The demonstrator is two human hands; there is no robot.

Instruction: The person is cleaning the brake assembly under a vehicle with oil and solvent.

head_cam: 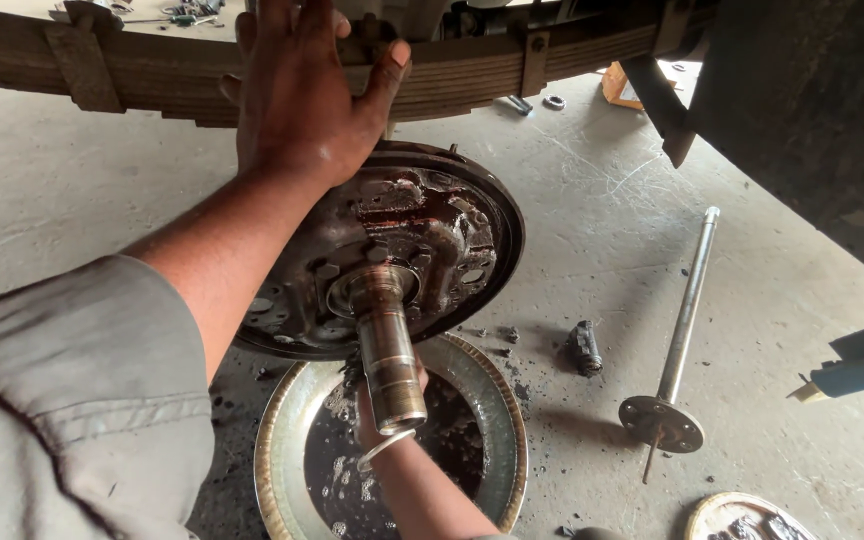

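A greasy, rusty round brake backing plate [452, 215] with a steel axle spindle [389, 350] sticking out toward me hangs under a leaf spring [152, 70]. My left hand [297, 90] lies flat with fingers spread against the leaf spring, just above the plate's top edge, and holds nothing. My right hand [364, 418] reaches up from below and is mostly hidden behind the spindle, over a round metal basin [497, 400] of dark, foamy liquid. A metal bangle sits on that wrist. Whether its fingers grip anything is hidden.
On the concrete floor to the right lie a long axle shaft with a flange [687, 320] and a small dark cylinder part [584, 347]. A second dish [742, 515] shows at the bottom right. A dark vehicle body [812, 110] overhangs the upper right. An orange box [617, 85] and loose nuts lie beyond the spring.
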